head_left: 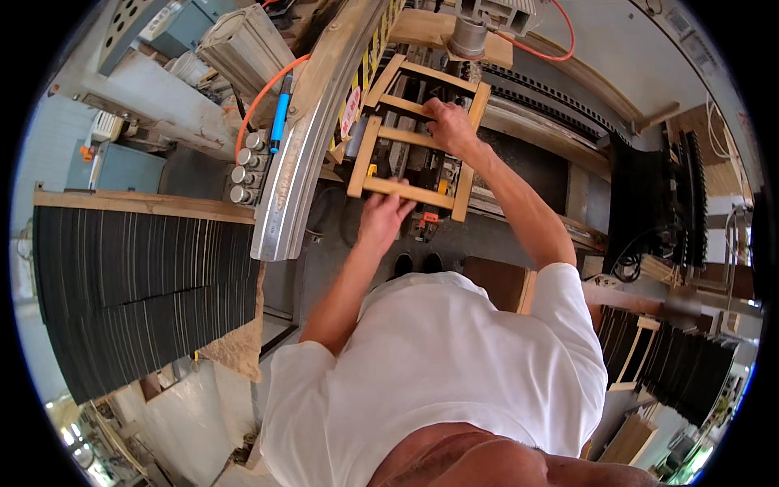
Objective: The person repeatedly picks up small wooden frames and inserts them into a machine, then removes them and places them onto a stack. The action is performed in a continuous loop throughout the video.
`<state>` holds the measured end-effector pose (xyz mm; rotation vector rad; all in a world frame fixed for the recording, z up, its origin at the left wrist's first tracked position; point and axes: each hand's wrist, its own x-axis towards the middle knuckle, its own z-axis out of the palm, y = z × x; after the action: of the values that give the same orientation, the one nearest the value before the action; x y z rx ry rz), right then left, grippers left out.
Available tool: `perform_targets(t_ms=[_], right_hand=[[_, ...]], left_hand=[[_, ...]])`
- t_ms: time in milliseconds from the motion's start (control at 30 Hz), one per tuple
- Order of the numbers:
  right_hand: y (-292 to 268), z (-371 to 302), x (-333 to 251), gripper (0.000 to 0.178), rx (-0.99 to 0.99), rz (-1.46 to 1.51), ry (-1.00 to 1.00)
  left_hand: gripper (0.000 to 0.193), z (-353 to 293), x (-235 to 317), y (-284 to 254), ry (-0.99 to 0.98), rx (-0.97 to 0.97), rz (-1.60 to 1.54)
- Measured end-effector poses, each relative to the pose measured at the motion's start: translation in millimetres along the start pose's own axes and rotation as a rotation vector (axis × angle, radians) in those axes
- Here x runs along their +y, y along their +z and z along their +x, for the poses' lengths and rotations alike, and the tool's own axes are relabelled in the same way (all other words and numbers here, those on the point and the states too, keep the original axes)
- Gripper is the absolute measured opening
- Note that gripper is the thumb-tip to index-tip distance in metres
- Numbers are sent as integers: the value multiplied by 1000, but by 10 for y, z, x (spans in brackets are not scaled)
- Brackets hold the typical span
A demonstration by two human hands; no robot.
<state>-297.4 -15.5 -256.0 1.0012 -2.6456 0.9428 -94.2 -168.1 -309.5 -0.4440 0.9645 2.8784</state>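
Observation:
A light wooden frame (472, 154) lies over a machine bed in front of me. It has one long rail on the right, several crossbars and two short pieces on the left with a gap between them. My left hand (384, 217) grips the frame's near crossbar from below, its fingers curled at the wood. Farther off, my right hand (452, 128) is closed at an inner crossbar, close to the right rail; its fingertips are partly hidden. Beneath the frame, an orange clamp-like part (428, 217) and yellow parts (444, 186) of the machine show.
A metal beam (286, 183) with a blue marker (281, 114) runs along the left. A metal cylinder (468, 37) hangs above the frame's far end. Stacks of dark panels (154, 284) stand at left and lower right. Black cable chain (694, 199) hangs at right.

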Motion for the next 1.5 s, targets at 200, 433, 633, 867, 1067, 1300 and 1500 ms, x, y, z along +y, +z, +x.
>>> perform_targets(t_ms=[200,433,633,867,1067,1300,1500], right_hand=[[232,365,348,25,53,-8,-64],[214,616,553,30,14,-52,-2],[292,773,612,41,-42,-120,-19],[208,840,718,40,-87,-128,-49],[41,833,591,36,-195,-289,-15],[-55,838,422,30,-174,-711,-179],[-23,829,480,36,-98,-869,-265]], left_hand=[[35,-735,-185,-143,32,115,17],[38,-1147,-304,-38,58,229,-5],[38,-1212,-284,-69,97,244,73],[36,-1255,-264,-120,90,249,187],[36,-1406,-238,-362,100,305,232],[38,-1696,-107,-897,67,399,293],[36,-1807,-102,-993,63,481,435]])
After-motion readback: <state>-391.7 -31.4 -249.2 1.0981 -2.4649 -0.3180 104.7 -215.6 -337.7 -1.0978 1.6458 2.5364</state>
